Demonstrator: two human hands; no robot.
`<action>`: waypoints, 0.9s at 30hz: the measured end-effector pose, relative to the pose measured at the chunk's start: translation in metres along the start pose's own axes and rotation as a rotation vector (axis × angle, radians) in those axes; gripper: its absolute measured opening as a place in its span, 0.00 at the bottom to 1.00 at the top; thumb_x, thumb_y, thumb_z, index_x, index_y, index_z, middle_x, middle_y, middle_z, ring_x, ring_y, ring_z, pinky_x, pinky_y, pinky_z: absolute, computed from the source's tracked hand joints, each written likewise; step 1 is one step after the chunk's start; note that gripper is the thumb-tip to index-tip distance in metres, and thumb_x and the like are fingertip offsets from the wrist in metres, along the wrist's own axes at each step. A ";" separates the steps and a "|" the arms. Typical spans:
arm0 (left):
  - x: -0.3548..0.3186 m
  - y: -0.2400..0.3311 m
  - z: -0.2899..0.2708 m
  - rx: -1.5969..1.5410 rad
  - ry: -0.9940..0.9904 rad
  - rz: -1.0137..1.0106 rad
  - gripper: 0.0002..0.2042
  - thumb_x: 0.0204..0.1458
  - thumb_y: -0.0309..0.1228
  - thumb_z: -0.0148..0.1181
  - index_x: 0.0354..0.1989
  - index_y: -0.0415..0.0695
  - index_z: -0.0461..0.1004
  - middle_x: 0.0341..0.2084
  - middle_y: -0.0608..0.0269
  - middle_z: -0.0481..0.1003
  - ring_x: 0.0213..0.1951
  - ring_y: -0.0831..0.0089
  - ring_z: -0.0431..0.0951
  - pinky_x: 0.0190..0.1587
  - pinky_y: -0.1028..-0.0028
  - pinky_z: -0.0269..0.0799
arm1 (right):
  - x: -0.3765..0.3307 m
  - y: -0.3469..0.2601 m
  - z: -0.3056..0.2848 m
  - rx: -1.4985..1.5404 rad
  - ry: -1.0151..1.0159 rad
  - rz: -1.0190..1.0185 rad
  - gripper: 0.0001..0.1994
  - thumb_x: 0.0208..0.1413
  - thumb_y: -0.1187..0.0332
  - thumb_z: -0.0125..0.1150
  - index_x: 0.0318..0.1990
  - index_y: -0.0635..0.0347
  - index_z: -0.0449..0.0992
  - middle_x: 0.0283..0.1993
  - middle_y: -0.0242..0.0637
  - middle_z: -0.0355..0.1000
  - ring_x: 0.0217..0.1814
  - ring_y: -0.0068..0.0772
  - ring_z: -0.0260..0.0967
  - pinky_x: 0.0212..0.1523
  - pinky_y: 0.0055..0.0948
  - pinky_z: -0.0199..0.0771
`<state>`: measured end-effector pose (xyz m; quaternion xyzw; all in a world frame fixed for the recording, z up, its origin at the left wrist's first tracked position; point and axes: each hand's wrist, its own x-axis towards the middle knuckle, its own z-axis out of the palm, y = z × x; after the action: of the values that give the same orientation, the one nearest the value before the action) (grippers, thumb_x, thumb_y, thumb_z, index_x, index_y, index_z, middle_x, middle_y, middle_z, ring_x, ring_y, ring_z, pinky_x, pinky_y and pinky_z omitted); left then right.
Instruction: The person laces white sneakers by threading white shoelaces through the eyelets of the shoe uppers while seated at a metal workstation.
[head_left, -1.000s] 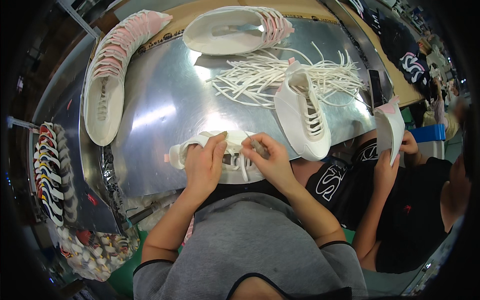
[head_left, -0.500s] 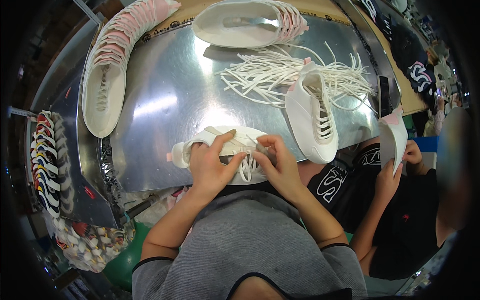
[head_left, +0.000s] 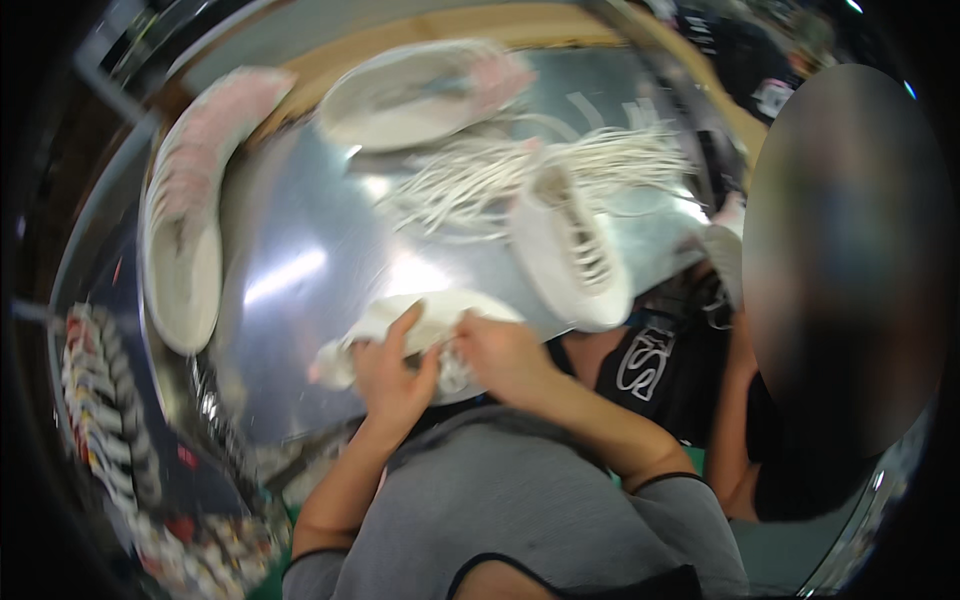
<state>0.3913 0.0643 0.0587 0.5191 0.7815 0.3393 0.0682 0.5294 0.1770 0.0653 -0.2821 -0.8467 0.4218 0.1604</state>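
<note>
A white shoe upper [head_left: 440, 308] lies on its side at the table's near edge, toe to the right, with a pink heel tab. My left hand [head_left: 390, 382] grips it, some fingers inside the opening and the thumb near the eyelets. Closed at the lacing is my right hand [head_left: 503, 358], its fingertips pinching the white shoelace [head_left: 453, 372]; blur hides the exact grip. Loops of that lace hang between my two hands. Right of them stands a laced white shoe upper [head_left: 570, 255], beside a pile of loose white laces [head_left: 470, 185].
Nested white and pink uppers [head_left: 185, 270] curve along the left side. Another nested stack [head_left: 400, 105] lies at the back. The metal table [head_left: 290, 330] has a raised left edge. Multicoloured shoe parts [head_left: 100, 420] hang beyond it. A co-worker [head_left: 735, 430] sits close on the right.
The whole view has shifted and blurred, so the table things appear further left and lower. My right hand has turned, its fingers now curled closer to the left hand over the lacing.
</note>
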 end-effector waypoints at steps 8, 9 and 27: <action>-0.018 -0.019 0.009 -0.441 -0.017 -0.226 0.24 0.52 0.21 0.59 0.60 0.34 0.68 0.56 0.49 0.72 0.55 0.63 0.72 0.60 0.68 0.64 | 0.025 0.011 0.006 -0.314 -0.180 -0.139 0.13 0.53 0.66 0.60 0.42 0.63 0.72 0.33 0.48 0.77 0.34 0.52 0.77 0.32 0.46 0.74; -0.016 -0.022 0.010 -0.541 -0.003 -0.241 0.23 0.52 0.20 0.59 0.59 0.33 0.68 0.56 0.51 0.71 0.54 0.65 0.72 0.59 0.70 0.66 | 0.022 0.011 -0.011 -0.298 -0.270 -0.126 0.12 0.55 0.65 0.60 0.43 0.62 0.72 0.32 0.47 0.77 0.34 0.52 0.77 0.33 0.45 0.74; 0.000 -0.009 0.015 -0.578 0.017 -0.288 0.32 0.46 0.16 0.61 0.63 0.36 0.62 0.53 0.55 0.70 0.48 0.69 0.74 0.52 0.71 0.70 | 0.020 0.039 0.029 0.203 0.294 -0.126 0.09 0.55 0.68 0.60 0.43 0.56 0.75 0.31 0.41 0.76 0.31 0.45 0.75 0.31 0.38 0.73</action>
<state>0.3914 0.0691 0.0425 0.3593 0.7188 0.5384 0.2539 0.5122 0.1899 0.0175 -0.2693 -0.7832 0.4486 0.3360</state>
